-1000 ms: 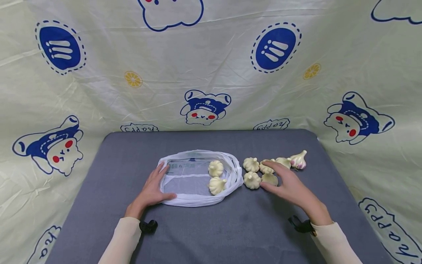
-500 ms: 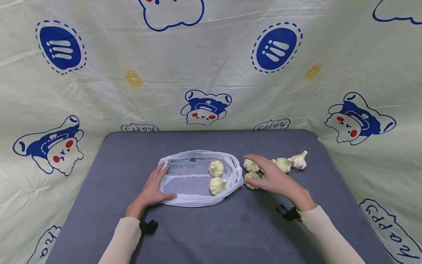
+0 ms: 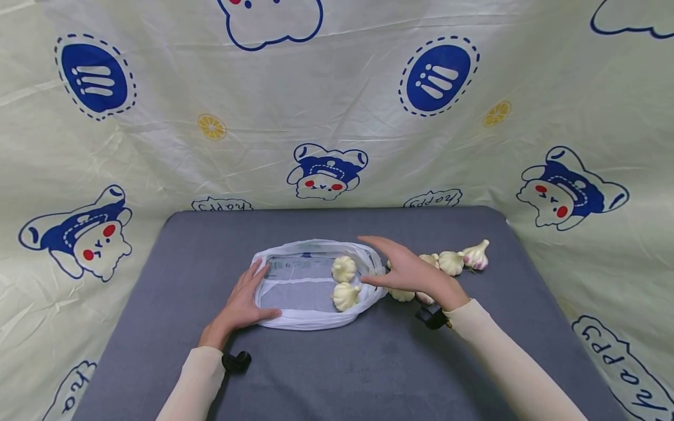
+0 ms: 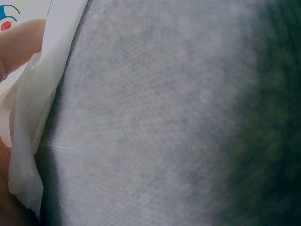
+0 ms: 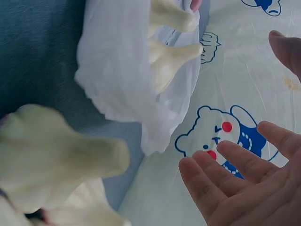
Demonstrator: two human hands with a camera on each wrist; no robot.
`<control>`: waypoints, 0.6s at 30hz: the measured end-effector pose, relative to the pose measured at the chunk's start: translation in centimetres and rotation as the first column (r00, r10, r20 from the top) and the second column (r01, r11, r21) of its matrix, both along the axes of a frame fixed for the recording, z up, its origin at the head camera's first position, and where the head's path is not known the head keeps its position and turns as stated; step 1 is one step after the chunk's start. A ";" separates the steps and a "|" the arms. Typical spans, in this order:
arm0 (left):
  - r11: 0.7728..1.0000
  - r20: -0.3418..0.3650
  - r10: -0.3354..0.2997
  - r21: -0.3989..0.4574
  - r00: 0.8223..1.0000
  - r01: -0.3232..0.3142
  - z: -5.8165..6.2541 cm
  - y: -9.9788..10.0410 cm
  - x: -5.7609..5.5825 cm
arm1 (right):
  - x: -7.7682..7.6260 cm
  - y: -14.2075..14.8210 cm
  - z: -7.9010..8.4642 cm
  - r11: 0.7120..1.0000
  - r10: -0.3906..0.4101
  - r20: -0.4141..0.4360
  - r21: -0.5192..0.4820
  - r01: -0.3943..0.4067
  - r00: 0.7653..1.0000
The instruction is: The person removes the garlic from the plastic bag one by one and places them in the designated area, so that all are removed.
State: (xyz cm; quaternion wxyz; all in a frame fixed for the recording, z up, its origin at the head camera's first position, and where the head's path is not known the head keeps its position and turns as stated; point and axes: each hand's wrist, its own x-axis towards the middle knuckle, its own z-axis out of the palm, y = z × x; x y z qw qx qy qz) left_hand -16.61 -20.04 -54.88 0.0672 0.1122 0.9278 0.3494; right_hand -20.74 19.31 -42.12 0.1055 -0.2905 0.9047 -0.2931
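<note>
1. The right hand (image 3: 408, 270) has shifted from nearer the worktop's (image 3: 337, 374) right edge towards its left edge: a second ago it was over the middle of the loose garlic bulbs (image 3: 451, 263), half a second ago over the two beside the white bag (image 3: 316, 320); now its thumb and fingertips (image 3: 370, 240) are over the bag's right rim.
2. The right sleeve (image 3: 505, 354) and black wrist device (image 3: 432, 316) have moved likewise.
3. In the row nearer the worktop's far edge, the second bulb (image 3: 430, 259) shows again; the one beside the bag is almost wholly covered.
</note>
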 end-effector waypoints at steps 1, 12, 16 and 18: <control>1.000 0.004 0.002 0.004 1.000 -0.002 0.0 0.0 0.0 | -0.2 -0.3 0.0 1.000 0.002 0.005 0.004 -0.002 1.000; 1.000 0.004 0.005 -0.001 1.000 -0.005 -0.1 0.0 -0.1 | -2.0 -2.6 -0.6 0.999 0.040 0.074 0.000 -0.041 0.996; 1.000 0.002 0.005 -0.002 1.000 -0.005 0.0 0.0 -0.1 | -2.5 -3.3 -0.7 0.999 0.048 0.114 -0.022 -0.046 0.992; 1.000 0.000 0.004 -0.002 1.000 -0.004 0.0 0.0 -0.1 | -2.9 -3.6 -0.9 0.998 0.057 0.127 -0.031 -0.054 0.990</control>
